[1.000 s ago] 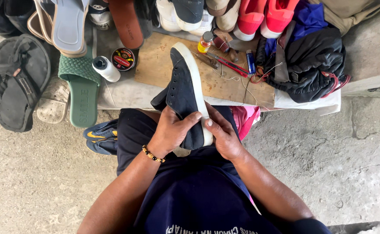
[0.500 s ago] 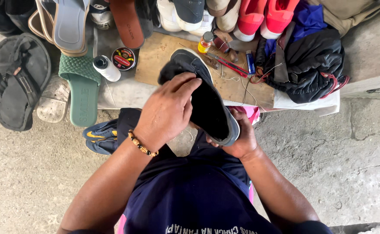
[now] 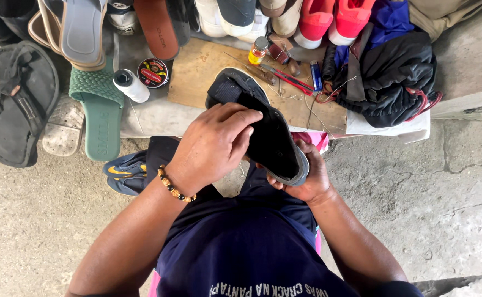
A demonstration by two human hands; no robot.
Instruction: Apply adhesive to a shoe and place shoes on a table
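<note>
Black shoe (image 3: 263,129) held sole-side down over the lap, just in front of the wooden board (image 3: 197,71).

Cradled from beneath at the heel by the right hand (image 3: 307,176), fingers curled around the grey sole edge. Pressed on the upper by the left hand (image 3: 213,146) (beaded bracelet at the wrist), fingers bent and gripping the fabric. Beyond, on the board: small yellow bottle (image 3: 258,50), red-handled tool (image 3: 288,78), round polish tin (image 3: 153,72). Green slipper (image 3: 100,118) to the left.
</note>
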